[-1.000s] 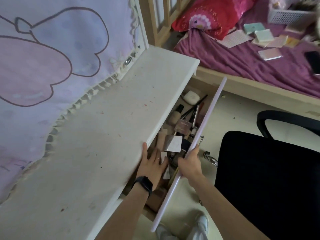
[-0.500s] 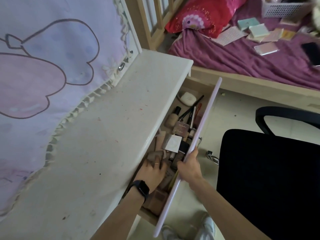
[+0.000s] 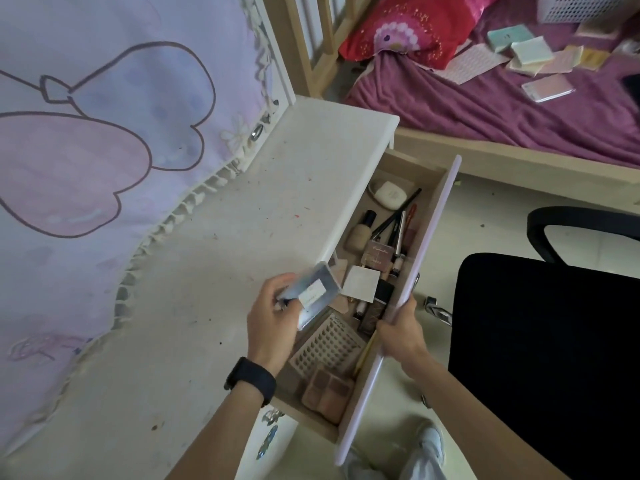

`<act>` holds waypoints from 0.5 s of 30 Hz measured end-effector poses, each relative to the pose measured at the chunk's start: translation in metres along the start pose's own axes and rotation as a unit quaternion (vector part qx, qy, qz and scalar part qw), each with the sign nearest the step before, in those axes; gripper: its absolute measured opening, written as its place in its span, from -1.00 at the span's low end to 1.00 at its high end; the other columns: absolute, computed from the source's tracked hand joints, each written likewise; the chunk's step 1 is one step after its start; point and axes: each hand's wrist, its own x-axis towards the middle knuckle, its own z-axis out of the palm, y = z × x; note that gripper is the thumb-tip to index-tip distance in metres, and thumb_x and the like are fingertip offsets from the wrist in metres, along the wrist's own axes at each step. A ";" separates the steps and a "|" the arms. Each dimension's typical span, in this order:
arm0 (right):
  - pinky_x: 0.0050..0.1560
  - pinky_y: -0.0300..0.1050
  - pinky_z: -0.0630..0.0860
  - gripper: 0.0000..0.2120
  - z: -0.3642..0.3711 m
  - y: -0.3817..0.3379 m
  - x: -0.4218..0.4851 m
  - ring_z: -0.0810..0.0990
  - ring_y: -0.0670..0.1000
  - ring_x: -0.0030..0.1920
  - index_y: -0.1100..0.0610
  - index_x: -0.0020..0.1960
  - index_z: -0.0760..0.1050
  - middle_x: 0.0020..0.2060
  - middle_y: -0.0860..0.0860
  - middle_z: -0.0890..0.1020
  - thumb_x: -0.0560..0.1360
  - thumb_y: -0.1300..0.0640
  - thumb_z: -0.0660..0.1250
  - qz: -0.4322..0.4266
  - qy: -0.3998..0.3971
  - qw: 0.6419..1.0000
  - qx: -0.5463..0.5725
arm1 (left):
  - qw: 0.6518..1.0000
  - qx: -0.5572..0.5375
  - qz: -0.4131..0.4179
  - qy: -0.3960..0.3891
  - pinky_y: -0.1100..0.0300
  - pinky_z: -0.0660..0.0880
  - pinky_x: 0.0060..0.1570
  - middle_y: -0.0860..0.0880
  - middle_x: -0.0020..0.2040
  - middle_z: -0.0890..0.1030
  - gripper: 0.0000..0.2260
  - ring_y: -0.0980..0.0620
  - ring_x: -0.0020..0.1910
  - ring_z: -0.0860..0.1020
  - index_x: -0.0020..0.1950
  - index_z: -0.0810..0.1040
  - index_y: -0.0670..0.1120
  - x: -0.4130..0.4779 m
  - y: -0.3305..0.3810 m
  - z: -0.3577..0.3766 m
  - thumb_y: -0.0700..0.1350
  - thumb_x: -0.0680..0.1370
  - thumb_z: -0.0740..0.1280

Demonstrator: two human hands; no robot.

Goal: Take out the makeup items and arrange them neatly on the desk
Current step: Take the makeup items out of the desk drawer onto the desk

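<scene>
Over the white desk's [image 3: 194, 278] edge, left hand [image 3: 270, 323] pinches a silver case [image 3: 317, 289], nine o'clock of right hand [image 3: 401, 337] gripping drawer front [image 3: 436, 230]; tilted fingertip hold risks a drop.

Silver rectangular box with white label [image 3: 311, 294]: tilted, gripped in left hand [image 3: 273, 320] above the front edge of the white, speckled desk top [image 3: 207, 306].

Pale lilac-fronted wooden drawer [image 3: 433, 237]: pulled open, right hand [image 3: 401, 334] gripping its front edge.

Inside, far end to near end:
- white rounded compact [image 3: 389, 195]
- beige foundation bottle with black cap [image 3: 360, 232], lying flat
- slim black pencils [image 3: 398, 216], crossed
- brown palette with script lettering [image 3: 377, 254]
- white square card [image 3: 360, 284]
- black rectangular case [image 3: 381, 299]
- beige dotted tray [image 3: 329, 344]
- pink-brown four-pan palette [image 3: 327, 389]
</scene>
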 end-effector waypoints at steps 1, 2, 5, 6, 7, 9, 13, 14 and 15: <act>-0.40 -0.01 0.60 -0.32 -0.001 0.001 0.000 0.63 0.18 -0.18 0.11 0.56 -0.05 0.10 0.16 0.54 0.55 0.29 0.22 0.000 -0.001 1.000 -0.001 | 0.997 -0.050 -0.048 0.011 0.23 0.62 -0.20 0.12 0.08 0.62 -0.70 0.14 0.03 0.61 0.10 0.59 0.09 0.005 -0.002 -0.004 -0.31 0.54 0.34; -0.46 -0.06 0.56 -0.35 -0.001 0.002 0.001 0.63 0.15 -0.25 0.12 0.54 -0.02 0.04 0.15 0.55 0.55 0.30 0.21 0.000 -0.002 1.000 -0.001 | 0.992 -0.088 -0.088 0.022 0.08 0.66 -0.13 0.03 0.11 0.62 -0.71 0.03 0.07 0.62 0.11 0.60 0.05 0.010 -0.003 -0.008 -0.32 0.54 0.34; -0.49 -0.10 0.53 -0.42 -0.003 0.007 0.004 0.61 0.13 -0.37 0.14 0.48 0.06 -0.09 0.15 0.55 0.55 0.32 0.22 0.000 0.003 1.000 -0.001 | 0.974 -0.162 -0.148 0.062 0.02 0.66 -0.20 -0.10 0.13 0.64 -0.71 -0.12 0.06 0.64 0.10 0.62 -0.03 0.020 -0.009 -0.020 -0.37 0.51 0.32; -0.48 -0.08 0.54 -0.44 -0.004 0.009 0.005 0.61 0.13 -0.39 0.14 0.47 0.08 -0.10 0.17 0.56 0.55 0.31 0.22 0.001 0.004 1.000 0.000 | 0.969 -0.177 -0.159 0.071 0.07 0.64 -0.26 -0.10 0.12 0.65 -0.71 -0.12 0.04 0.65 0.10 0.63 -0.03 0.021 -0.012 -0.024 -0.37 0.51 0.32; -0.47 -0.05 0.56 -0.45 -0.004 0.011 0.005 0.61 0.14 -0.39 0.14 0.45 0.09 -0.10 0.19 0.57 0.55 0.31 0.23 0.001 0.005 1.000 0.002 | 0.964 -0.190 -0.170 0.078 0.08 0.64 -0.28 -0.11 0.11 0.65 -0.71 -0.13 0.03 0.65 0.09 0.63 -0.04 0.023 -0.016 -0.027 -0.36 0.51 0.32; -0.43 0.01 0.60 -0.47 -0.006 0.015 0.006 0.61 0.15 -0.40 0.16 0.44 0.11 -0.15 0.21 0.58 0.54 0.32 0.23 -0.001 0.009 1.000 -0.003 | 0.954 -0.212 -0.190 0.092 0.02 0.66 -0.22 -0.11 0.10 0.66 -0.72 -0.16 0.03 0.65 0.11 0.63 -0.05 0.028 -0.024 -0.035 -0.36 0.50 0.33; -0.34 0.11 0.63 -0.55 -0.008 0.021 0.006 0.60 0.15 -0.41 0.20 0.37 0.17 -0.22 0.19 0.55 0.54 0.32 0.24 -0.008 0.022 1.000 -0.015 | 0.965 -0.128 -0.170 0.150 0.17 0.60 -0.19 -0.06 0.09 0.66 -0.75 -0.06 0.02 0.65 0.09 0.61 -0.02 0.034 -0.038 -0.046 -0.31 0.49 0.38; -0.33 0.12 0.63 -0.56 -0.008 0.022 0.006 0.60 0.15 -0.41 0.20 0.36 0.18 -0.22 0.19 0.55 0.54 0.32 0.24 -0.010 0.022 1.000 -0.015 | 0.972 -0.070 -0.152 0.162 0.27 0.54 -0.22 -0.03 0.09 0.65 -0.75 -0.01 0.01 0.64 0.11 0.59 0.00 0.035 -0.040 -0.047 -0.27 0.50 0.39; -0.32 0.13 0.63 -0.57 -0.008 0.022 0.006 0.60 0.14 -0.42 0.21 0.36 0.18 -0.23 0.19 0.54 0.55 0.32 0.24 -0.011 0.023 1.000 -0.017 | 0.976 -0.016 -0.137 0.169 0.30 0.51 -0.22 -0.01 0.09 0.63 -0.76 0.01 0.00 0.62 0.14 0.58 0.02 0.036 -0.042 -0.047 -0.21 0.51 0.39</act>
